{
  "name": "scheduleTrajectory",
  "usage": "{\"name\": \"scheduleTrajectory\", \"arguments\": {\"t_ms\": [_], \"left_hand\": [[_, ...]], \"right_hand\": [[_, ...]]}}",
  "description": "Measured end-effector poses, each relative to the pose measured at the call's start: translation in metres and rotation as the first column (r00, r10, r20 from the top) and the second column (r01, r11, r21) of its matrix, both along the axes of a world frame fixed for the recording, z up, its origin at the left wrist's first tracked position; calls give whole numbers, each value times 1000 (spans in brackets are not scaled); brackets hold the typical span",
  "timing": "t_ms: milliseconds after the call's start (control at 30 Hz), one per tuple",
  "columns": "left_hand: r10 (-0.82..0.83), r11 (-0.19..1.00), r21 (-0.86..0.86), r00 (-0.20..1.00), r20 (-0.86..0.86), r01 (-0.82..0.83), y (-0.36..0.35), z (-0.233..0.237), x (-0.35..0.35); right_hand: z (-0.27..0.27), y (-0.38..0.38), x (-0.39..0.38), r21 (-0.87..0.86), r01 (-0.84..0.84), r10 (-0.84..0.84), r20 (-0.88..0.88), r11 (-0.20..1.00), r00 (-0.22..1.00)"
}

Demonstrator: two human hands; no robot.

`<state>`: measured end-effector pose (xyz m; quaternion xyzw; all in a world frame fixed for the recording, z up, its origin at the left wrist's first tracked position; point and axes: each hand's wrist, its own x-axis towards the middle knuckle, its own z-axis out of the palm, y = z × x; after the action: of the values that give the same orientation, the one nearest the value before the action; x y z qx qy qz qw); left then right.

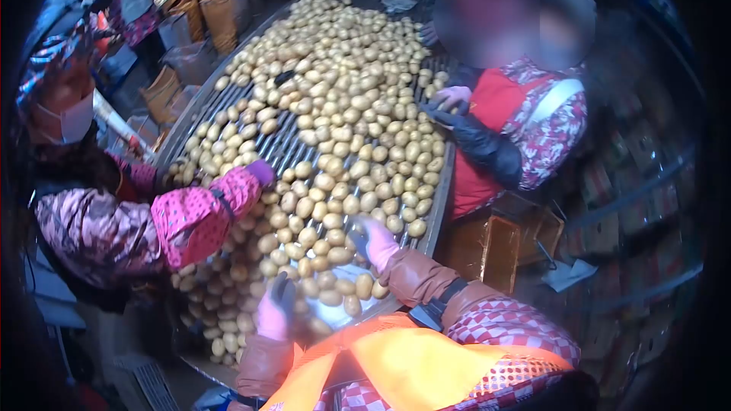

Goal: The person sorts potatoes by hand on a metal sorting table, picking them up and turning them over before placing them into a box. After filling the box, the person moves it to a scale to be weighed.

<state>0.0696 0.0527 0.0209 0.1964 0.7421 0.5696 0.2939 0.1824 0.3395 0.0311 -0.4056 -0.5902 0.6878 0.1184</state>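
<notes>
Potatoes (pixel 335 164) cover a long metal roller table, many of them between and beyond my hands. My left hand (pixel 276 308), in a pink glove with dark fingers, is low at the near end beside the potatoes. Its fingers point up and away, and I see nothing held in them. My right hand (pixel 371 241), in a matching glove, reaches in from the right over the potatoes. Its dark fingers are stretched out and slightly bent, close to several potatoes. A whitish surface (pixel 373 306) with a few potatoes on it shows between my hands.
A co-worker in pink spotted sleeves (pixel 202 213) reaches in from the left. Another person in a red apron (pixel 487 106) works at the right edge. The table's metal rim (pixel 440 213) borders the potatoes. An orange-brown crate (pixel 499 251) stands right; a dark object (pixel 284 77) lies among the potatoes.
</notes>
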Motion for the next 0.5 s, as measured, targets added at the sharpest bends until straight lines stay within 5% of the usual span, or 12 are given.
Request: {"name": "scheduleTrajectory", "arguments": {"t_ms": [33, 67, 167, 267, 367, 500], "left_hand": [[20, 1000, -1, 1000, 2, -20, -6, 1, 7], [16, 993, -111, 995, -103, -27, -12, 2, 11], [-14, 966, -252, 969, -245, -50, -31, 0, 16], [-325, 927, -359, 704, -631, 106, -49, -26, 13], [-406, 888, -448, 632, -660, 102, -58, -23, 17], [-339, 917, -378, 741, -580, 124, -67, -36, 16]], "right_hand": [[-20, -8, 8, 692, -305, 304, 129, 654, 944], [-41, -17, 15, 737, -402, 329, 253, 544, 910], [-39, -41, 21, 720, -605, 310, 522, 339, 795], [-38, -52, 22, 652, -714, 263, 664, 254, 700], [-43, -53, 19, 656, -711, 245, 668, 252, 703], [-44, -51, 16, 634, -730, 222, 696, 256, 682]]}}
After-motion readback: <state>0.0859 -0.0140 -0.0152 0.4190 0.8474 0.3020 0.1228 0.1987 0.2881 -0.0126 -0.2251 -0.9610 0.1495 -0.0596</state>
